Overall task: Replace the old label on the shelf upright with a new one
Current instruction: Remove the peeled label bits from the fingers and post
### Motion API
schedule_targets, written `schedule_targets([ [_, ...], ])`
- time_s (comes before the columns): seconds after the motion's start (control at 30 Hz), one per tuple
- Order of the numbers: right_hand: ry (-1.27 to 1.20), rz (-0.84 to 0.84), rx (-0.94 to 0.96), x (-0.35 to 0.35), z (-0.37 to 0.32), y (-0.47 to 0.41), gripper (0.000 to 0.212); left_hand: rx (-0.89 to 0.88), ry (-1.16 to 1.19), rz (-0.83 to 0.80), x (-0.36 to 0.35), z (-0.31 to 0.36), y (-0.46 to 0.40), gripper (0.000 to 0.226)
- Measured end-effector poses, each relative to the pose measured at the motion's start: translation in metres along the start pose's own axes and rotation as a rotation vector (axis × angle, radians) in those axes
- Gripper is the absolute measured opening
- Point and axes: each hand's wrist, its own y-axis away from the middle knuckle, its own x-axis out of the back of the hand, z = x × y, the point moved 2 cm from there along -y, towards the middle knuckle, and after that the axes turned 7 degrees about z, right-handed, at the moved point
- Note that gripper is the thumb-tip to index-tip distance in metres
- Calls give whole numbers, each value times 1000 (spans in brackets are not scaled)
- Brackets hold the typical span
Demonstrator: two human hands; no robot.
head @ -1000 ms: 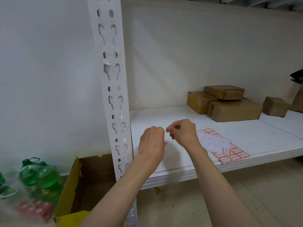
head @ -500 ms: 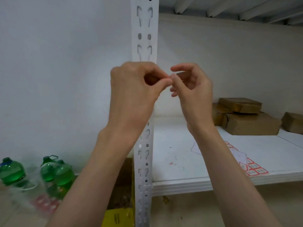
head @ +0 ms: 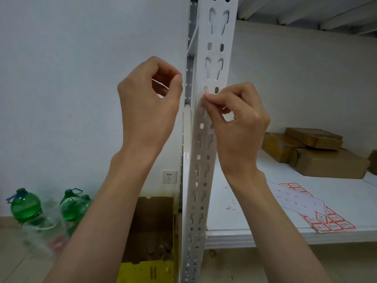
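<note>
While the left hand (head: 149, 103) pinches a thin white strip (head: 160, 84) clear, the right hand (head: 236, 119) fingertips (head: 206, 97) pinch at the shelf upright (head: 214, 78), apparently to place or pick at a label

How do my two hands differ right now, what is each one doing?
The right hand has its fingertips on the front of the shelf upright; the left hand is off to the upright's left, not touching it. The left hand pinches a thin pale strip; whether the right pinches anything is too small to tell. The left sits a little higher. Both have curled fingers.
</note>
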Motion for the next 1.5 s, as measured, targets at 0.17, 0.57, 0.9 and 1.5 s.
schedule_targets([
  [0.17,19,21,-26,-6,-4,3,4,-14,-8,1,-2,0,0,5],
  [0.57,31,-4,-45,-18,1,9,5,15,-7,-12,-5,-2,1,6],
  [0.9,-280,152,-464,7,4,2,17,34,38,-88,-9,-6,5,3],
  [1.5,-52,-281,-932,33,90,40,22,62,38,-71,-17,-8,13,19],
])
